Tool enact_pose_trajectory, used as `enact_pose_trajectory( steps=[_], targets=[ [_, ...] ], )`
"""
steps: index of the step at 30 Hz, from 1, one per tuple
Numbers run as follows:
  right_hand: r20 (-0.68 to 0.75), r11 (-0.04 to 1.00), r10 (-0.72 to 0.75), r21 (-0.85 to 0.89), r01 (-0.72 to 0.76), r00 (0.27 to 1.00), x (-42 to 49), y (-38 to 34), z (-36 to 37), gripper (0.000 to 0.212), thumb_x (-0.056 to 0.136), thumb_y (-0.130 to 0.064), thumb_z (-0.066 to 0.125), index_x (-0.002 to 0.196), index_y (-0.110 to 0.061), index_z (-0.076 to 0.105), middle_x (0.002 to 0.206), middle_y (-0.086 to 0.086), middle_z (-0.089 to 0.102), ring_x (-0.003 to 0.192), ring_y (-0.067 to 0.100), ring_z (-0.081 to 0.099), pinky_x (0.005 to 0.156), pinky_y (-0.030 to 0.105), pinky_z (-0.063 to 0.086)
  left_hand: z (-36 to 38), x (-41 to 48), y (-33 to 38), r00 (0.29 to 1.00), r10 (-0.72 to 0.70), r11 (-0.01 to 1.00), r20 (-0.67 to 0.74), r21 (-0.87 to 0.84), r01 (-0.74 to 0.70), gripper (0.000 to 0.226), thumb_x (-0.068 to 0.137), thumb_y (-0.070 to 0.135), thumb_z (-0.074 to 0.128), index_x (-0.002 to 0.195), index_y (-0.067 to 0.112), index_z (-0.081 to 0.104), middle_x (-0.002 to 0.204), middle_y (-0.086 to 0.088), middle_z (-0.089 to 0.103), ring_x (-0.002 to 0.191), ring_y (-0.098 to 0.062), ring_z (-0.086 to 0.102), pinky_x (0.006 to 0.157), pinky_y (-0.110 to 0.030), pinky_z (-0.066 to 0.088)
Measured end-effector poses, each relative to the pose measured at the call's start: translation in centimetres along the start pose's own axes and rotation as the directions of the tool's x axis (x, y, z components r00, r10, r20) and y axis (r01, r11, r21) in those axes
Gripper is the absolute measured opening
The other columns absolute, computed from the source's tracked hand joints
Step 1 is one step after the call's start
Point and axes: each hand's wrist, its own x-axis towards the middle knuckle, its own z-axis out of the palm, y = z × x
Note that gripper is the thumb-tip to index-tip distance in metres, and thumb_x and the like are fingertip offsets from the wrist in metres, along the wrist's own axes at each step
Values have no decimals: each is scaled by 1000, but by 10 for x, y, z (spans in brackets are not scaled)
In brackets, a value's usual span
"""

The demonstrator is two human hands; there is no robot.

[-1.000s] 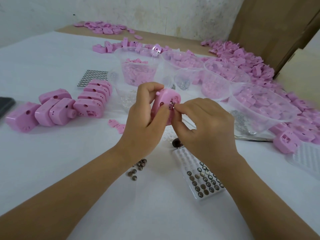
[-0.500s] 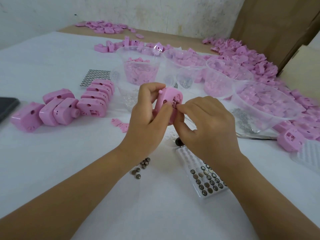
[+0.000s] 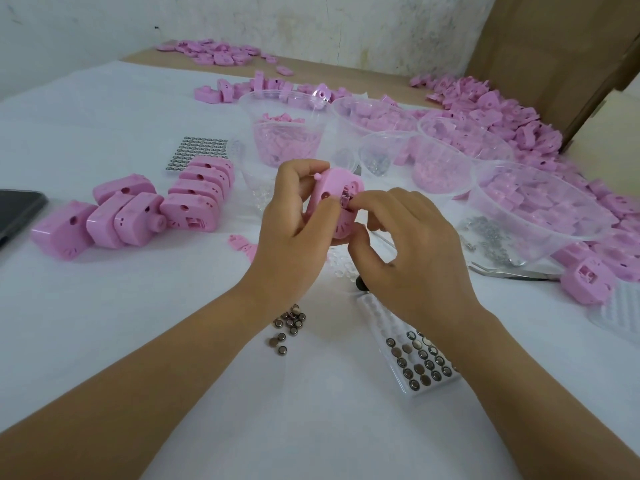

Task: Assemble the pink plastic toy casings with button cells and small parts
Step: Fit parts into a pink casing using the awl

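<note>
My left hand (image 3: 294,233) grips a pink toy casing (image 3: 337,188) upright above the table's middle. My right hand (image 3: 408,247) pinches small silvery button cells (image 3: 347,201) against an opening in the casing's side. Loose button cells (image 3: 289,325) lie on the white cloth under my left wrist. A clear blister tray (image 3: 415,365) partly filled with button cells sits under my right forearm. A row of pink casings (image 3: 138,213) lies to the left.
Clear plastic cups and bowls (image 3: 540,206) hold pink parts and small metal pieces behind my hands. A heap of pink casings (image 3: 502,112) runs along the right by cardboard. A sheet of button cells (image 3: 199,154) lies left of centre, a dark phone (image 3: 17,209) at the left edge, tweezers (image 3: 512,271) at right.
Both hands stay on the casing; my right fingers have shifted slightly at the casing's opening. The view has tilted a little downward.
</note>
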Motion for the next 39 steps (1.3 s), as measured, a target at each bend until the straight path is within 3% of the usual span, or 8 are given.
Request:
enact_pose_trajectory(
  steps=[9, 14, 16, 19, 21, 27, 34, 39],
  targets=[
    [162, 974, 100, 184, -130, 982, 1, 2, -1, 18, 82, -13, 50, 94, -9, 64, 69, -6, 48, 67, 16, 46, 63, 40, 46, 0, -1, -2, 1000, -28, 998, -8, 49, 28, 23, 80, 17, 45, 101, 29, 46, 96, 2, 59, 75, -6, 64, 67, -30, 57],
    [-12, 959, 78, 274, -72, 997, -1, -3, -3, 4, 79, -10, 62, 78, -7, 64, 64, -1, 50, 59, 13, 45, 53, 31, 43, -4, 5, 4, 997, -35, 998, -73, -55, 31, 21, 92, 3, 43, 102, 21, 44, 102, -5, 57, 68, -7, 66, 61, -20, 53],
    [170, 929, 48, 353, -106, 984, -3, -4, -1, 7, 77, -14, 67, 71, -10, 65, 62, -2, 52, 56, 6, 43, 53, 27, 41, -7, 7, 6, 995, -33, 996, -95, -85, 25, 24, 94, -3, 40, 102, 20, 43, 101, -4, 57, 68, -12, 67, 61, -21, 54],
    [591, 962, -11, 226, -152, 807, -7, -5, 6, 8, 77, -28, 70, 83, -24, 74, 71, -11, 53, 64, 3, 43, 62, 25, 41, -8, 7, 7, 995, -41, 992, -92, -121, 30, 19, 89, 7, 43, 101, 21, 43, 104, -4, 56, 74, -25, 69, 66, -26, 56],
    [645, 966, -9, 204, -160, 764, -9, -5, 9, 16, 77, -35, 70, 92, -31, 74, 72, -14, 52, 72, 3, 44, 63, 22, 37, -8, 7, 6, 996, -38, 991, -86, -131, 27, 19, 88, 7, 44, 101, 21, 43, 105, -4, 55, 81, -32, 68, 67, -26, 56],
    [637, 953, -62, 267, -145, 768, -9, -10, 12, 8, 78, -26, 72, 83, -25, 77, 72, -8, 65, 77, 14, 50, 72, 38, 46, -9, 8, 5, 997, 0, 991, -76, -135, -11, 24, 93, -2, 43, 101, 21, 43, 107, -7, 53, 93, -42, 63, 70, -27, 56],
    [506, 978, -193, 166, 125, 840, -14, -11, 14, 16, 74, -19, 60, 62, -15, 70, 58, -2, 57, 58, 17, 45, 59, 32, 47, -8, 9, 6, 996, -22, 987, -89, -161, 7, 22, 90, 1, 45, 101, 20, 43, 105, -6, 53, 92, -41, 63, 68, -25, 55],
    [211, 979, -135, 178, 98, 968, -8, 0, 7, 9, 73, -14, 68, 65, -12, 71, 59, -1, 57, 57, 18, 52, 55, 25, 43, -9, 7, 4, 997, -28, 987, -78, -157, 16, 27, 84, 1, 45, 102, 20, 42, 102, -4, 54, 87, -34, 65, 68, -24, 55]
  ],
)
